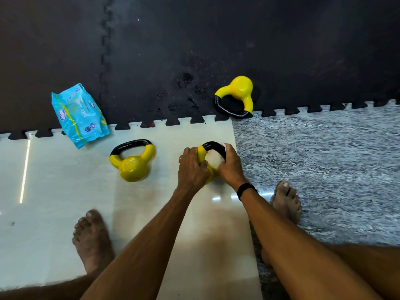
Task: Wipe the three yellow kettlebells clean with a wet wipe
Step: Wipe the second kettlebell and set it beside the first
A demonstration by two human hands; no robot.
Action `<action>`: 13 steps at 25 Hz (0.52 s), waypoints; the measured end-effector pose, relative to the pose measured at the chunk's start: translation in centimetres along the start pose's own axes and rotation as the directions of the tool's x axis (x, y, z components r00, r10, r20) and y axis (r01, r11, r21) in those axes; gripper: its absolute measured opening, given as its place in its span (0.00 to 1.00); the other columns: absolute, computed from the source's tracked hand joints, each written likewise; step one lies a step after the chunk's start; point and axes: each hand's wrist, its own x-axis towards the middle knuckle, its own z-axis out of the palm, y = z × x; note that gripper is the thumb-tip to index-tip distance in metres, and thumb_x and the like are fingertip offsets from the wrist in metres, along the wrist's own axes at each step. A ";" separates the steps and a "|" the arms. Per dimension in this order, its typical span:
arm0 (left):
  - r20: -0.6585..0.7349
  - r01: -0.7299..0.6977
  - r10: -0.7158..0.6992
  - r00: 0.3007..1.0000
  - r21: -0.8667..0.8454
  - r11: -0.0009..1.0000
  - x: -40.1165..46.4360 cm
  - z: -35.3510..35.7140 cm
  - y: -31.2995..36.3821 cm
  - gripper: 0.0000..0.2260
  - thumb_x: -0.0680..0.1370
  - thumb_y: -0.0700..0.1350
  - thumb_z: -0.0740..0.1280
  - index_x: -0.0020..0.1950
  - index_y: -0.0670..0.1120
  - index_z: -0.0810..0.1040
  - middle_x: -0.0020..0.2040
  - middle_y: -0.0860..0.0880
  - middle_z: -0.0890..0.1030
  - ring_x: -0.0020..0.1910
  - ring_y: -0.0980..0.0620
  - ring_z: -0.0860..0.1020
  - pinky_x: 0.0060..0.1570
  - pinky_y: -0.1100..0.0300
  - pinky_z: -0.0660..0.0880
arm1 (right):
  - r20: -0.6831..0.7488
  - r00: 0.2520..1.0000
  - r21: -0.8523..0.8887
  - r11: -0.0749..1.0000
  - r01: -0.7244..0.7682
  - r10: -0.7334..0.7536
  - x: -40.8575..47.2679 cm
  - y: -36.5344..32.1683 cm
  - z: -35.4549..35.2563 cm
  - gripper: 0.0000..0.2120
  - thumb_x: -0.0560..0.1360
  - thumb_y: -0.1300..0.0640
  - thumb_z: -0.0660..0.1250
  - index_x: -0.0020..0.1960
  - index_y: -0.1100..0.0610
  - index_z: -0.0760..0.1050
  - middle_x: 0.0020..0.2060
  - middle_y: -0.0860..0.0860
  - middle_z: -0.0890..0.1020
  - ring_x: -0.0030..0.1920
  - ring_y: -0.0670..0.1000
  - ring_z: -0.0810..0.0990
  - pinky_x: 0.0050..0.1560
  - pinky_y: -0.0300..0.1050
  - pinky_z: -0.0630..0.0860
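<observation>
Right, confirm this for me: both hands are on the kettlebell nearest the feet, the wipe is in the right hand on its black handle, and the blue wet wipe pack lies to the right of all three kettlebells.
Wrong about the pack. The head view shows the blue wet wipe pack to the left of all three kettlebells. The rest stands: left hand and right hand are on the near kettlebell, wipe on its handle.

Three yellow kettlebells (132, 163) (237, 94) (208, 156) lie tipped over; white wipe (225, 146) on one handle.

I count three yellow kettlebells, one beside the wipes pack (79, 114) (132, 162), one further right of it (211, 158), one far right on black mat (237, 95), one pack, two hands, two bare feet
</observation>
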 end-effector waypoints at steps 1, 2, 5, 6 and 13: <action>-0.011 0.004 -0.004 1.000 -0.016 1.000 0.1 0.2 0.1 0.12 0.73 0.38 0.66 0.55 0.38 0.71 0.54 0.40 0.72 0.52 0.40 0.71 0.47 0.51 0.67 | 0.000 1.000 -0.006 1.000 -0.020 0.020 0.0 -0.6 0.0 0.30 0.65 0.75 0.58 0.67 0.61 0.68 0.62 0.59 0.75 0.64 0.59 0.72 0.62 0.50 0.71; -0.026 0.011 -0.012 1.000 -0.042 0.999 0.0 0.4 0.1 0.11 0.72 0.38 0.65 0.53 0.38 0.71 0.52 0.40 0.72 0.51 0.40 0.72 0.46 0.52 0.67 | -0.004 1.000 -0.024 0.999 0.021 -0.021 0.0 -1.5 0.4 0.30 0.65 0.74 0.59 0.66 0.61 0.68 0.61 0.59 0.75 0.63 0.59 0.72 0.63 0.51 0.70; -0.075 0.003 -0.016 0.997 -0.160 0.987 -0.7 0.5 -0.2 0.08 0.70 0.42 0.62 0.46 0.41 0.68 0.45 0.44 0.69 0.44 0.45 0.70 0.41 0.56 0.64 | 0.053 0.960 -0.138 0.951 0.278 -0.274 -0.1 -3.5 1.2 0.32 0.62 0.72 0.60 0.66 0.60 0.70 0.61 0.57 0.75 0.62 0.58 0.71 0.63 0.52 0.69; -0.089 -0.005 -0.013 0.996 -0.191 0.982 -0.9 0.4 -0.5 0.07 0.69 0.43 0.61 0.44 0.42 0.67 0.43 0.45 0.69 0.43 0.47 0.69 0.40 0.57 0.62 | 0.084 0.942 -0.140 0.932 0.334 -0.325 -0.1 -3.4 1.1 0.32 0.62 0.71 0.59 0.66 0.60 0.70 0.61 0.57 0.75 0.62 0.58 0.71 0.64 0.52 0.69; -0.179 -0.092 0.045 0.983 -0.262 0.961 -2.1 0.4 -2.4 0.07 0.73 0.39 0.66 0.45 0.42 0.68 0.44 0.47 0.67 0.43 0.52 0.66 0.39 0.67 0.61 | -0.015 0.992 -0.015 0.992 -0.125 0.125 -0.6 -0.2 1.0 0.28 0.69 0.71 0.59 0.68 0.59 0.65 0.63 0.59 0.74 0.64 0.61 0.72 0.63 0.54 0.70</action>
